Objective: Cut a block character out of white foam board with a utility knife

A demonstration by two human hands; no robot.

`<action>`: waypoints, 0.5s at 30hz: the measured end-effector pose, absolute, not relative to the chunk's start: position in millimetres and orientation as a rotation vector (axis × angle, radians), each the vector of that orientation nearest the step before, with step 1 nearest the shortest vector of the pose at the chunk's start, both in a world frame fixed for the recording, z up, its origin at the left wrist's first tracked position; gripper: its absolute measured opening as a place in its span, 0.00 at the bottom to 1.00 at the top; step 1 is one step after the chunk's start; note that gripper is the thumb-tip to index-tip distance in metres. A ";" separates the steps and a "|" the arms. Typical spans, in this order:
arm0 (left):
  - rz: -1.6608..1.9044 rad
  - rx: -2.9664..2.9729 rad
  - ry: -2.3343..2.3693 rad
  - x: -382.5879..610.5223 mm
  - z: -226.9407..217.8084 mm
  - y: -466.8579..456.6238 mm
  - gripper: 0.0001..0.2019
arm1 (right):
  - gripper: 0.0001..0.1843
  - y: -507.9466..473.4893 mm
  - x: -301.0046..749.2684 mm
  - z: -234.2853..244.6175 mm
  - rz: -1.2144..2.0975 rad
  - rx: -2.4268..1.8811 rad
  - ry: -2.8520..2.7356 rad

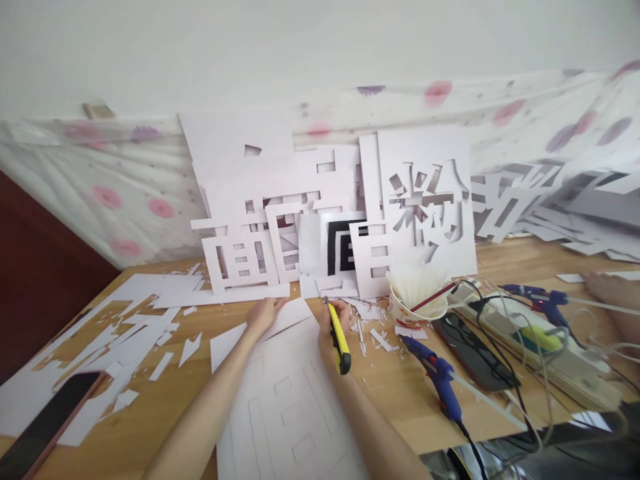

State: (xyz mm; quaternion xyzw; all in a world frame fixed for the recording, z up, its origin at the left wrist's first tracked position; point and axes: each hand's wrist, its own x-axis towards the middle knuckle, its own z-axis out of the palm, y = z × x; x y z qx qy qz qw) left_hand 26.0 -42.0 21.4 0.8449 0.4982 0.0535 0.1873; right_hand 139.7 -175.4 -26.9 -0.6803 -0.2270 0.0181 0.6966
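My right hand [336,319] grips a yellow and black utility knife [339,337], its tip at the far edge of a white foam sheet [290,400] lying on the wooden table [390,380]. My left hand [263,312] lies flat on the sheet's far left corner with its fingers stretched out, holding nothing. The sheet carries several scored rectangular outlines. Both forearms reach forward over it.
Cut-out white character boards [310,220] lean against the back wall. White offcuts [115,347] litter the left of the table beside a dark phone [47,423]. To the right lie a paper cup of sticks [417,297], two blue glue guns [440,380], a second phone [473,353], a power strip [545,363] and cables.
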 end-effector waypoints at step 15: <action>-0.030 2.572 1.355 85.0 38.8 -69.8 0.24 | 0.10 -164.8 139.8 -41.9 -0.104 -1.525 -0.509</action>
